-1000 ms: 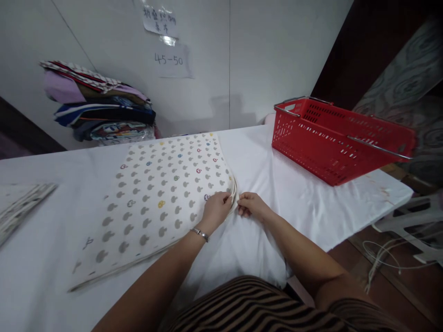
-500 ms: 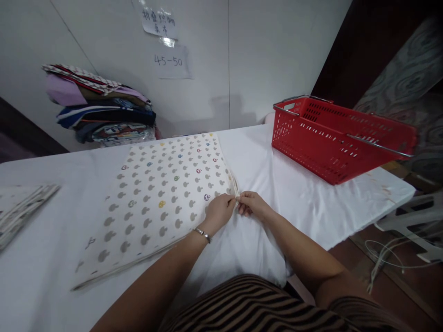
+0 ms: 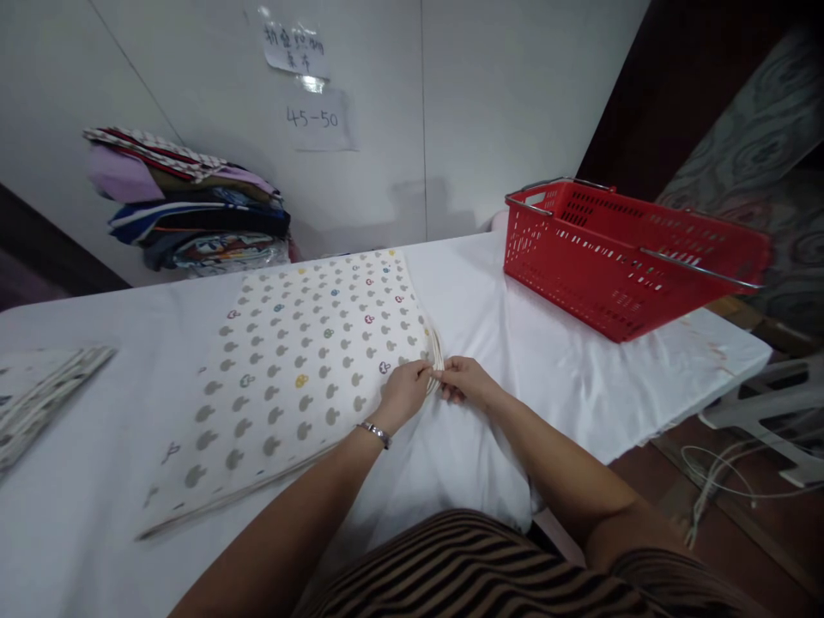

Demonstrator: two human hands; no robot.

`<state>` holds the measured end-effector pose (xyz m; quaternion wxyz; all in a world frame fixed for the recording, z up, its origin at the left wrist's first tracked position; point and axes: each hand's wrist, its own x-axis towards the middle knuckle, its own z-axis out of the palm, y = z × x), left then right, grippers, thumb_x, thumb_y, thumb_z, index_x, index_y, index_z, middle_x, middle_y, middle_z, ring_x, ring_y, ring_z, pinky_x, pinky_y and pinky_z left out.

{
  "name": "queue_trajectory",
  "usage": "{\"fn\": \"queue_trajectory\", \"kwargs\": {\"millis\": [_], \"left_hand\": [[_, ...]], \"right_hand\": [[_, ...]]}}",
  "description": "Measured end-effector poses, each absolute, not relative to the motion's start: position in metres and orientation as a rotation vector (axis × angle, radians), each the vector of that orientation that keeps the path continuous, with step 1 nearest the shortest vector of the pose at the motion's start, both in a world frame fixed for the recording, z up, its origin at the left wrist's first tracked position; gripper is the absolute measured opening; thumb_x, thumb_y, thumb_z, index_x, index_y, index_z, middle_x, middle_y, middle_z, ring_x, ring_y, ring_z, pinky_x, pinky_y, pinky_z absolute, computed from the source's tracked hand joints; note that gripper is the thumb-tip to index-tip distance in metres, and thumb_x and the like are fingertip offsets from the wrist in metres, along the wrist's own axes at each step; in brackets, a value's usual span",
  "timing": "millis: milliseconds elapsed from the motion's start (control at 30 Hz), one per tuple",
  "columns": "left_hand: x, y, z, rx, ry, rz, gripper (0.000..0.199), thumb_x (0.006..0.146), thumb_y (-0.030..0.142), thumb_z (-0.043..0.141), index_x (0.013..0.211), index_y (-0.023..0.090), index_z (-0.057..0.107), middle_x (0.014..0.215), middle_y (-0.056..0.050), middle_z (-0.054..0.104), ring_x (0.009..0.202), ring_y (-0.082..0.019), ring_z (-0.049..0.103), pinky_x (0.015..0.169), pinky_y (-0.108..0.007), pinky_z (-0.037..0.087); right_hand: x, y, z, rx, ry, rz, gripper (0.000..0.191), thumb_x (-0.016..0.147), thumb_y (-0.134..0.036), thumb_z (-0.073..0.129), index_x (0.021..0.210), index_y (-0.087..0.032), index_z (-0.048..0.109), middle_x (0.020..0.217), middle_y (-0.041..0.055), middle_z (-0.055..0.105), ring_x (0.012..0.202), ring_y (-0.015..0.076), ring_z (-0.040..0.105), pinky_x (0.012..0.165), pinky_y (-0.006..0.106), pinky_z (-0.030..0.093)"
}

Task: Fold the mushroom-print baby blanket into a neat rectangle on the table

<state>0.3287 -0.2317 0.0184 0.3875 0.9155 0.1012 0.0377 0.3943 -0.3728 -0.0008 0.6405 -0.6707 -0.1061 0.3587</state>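
Observation:
A folded cream cloth (image 3: 309, 369) printed with grey and a few coloured mushrooms lies flat in layers in front of me. My left hand (image 3: 407, 390) pinches its near right corner, thumb and fingers closed on the layered edge. From the right, my right hand (image 3: 464, 380) grips the same corner, its fingertips meeting those of the left. The layers bulge slightly at the right edge just above both hands. My fingers hide the very tip of the corner.
A red plastic basket (image 3: 618, 275) with metal handles stands on the white-covered table (image 3: 541, 386) at the right. Another folded patterned cloth (image 3: 45, 390) lies at the left edge. A stack of folded textiles (image 3: 199, 202) rises behind, near the wall. White cables (image 3: 708, 481) hang at lower right.
The cloth's layers at the held corner have spread and curved outward a little. Both hands stay at the corner with only slight finger movement.

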Motion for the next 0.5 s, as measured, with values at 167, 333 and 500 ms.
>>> {"fn": "queue_trajectory", "kwargs": {"millis": [167, 333, 500], "left_hand": [[0.33, -0.232, 0.022, 2.356, 0.253, 0.069, 0.025, 0.086, 0.023, 0.043, 0.081, 0.019, 0.067, 0.083, -0.003, 0.069, 0.079, -0.016, 0.059, 0.072, -0.026, 0.042], [0.324, -0.232, 0.038, 2.671, 0.27, 0.182, 0.028, 0.091, 0.023, 0.036, 0.092, 0.019, 0.064, 0.093, -0.007, 0.065, 0.089, -0.018, 0.058, 0.076, -0.028, 0.041], [0.317, -0.243, 0.04, 2.968, 0.013, 0.094, 0.023, 0.089, 0.014, 0.039, 0.095, 0.016, 0.061, 0.094, -0.011, 0.06, 0.093, -0.023, 0.056, 0.075, -0.032, 0.041]], "right_hand": [[0.392, -0.372, 0.004, -1.517, -0.219, 0.82, 0.018, 0.067, -0.024, 0.068, 0.071, -0.019, 0.051, 0.053, -0.0034, 0.061, 0.043, 0.0101, 0.057, 0.032, 0.016, 0.037], [0.391, -0.371, 0.011, -1.538, -0.168, 0.838, 0.011, 0.067, -0.017, 0.06, 0.067, -0.019, 0.05, 0.048, -0.0034, 0.059, 0.04, 0.0095, 0.055, 0.032, 0.015, 0.035], [0.391, -0.373, 0.014, -1.515, -0.149, 0.84, 0.011, 0.066, -0.018, 0.059, 0.066, -0.019, 0.048, 0.045, -0.0028, 0.059, 0.039, 0.0096, 0.055, 0.032, 0.015, 0.033]]}}
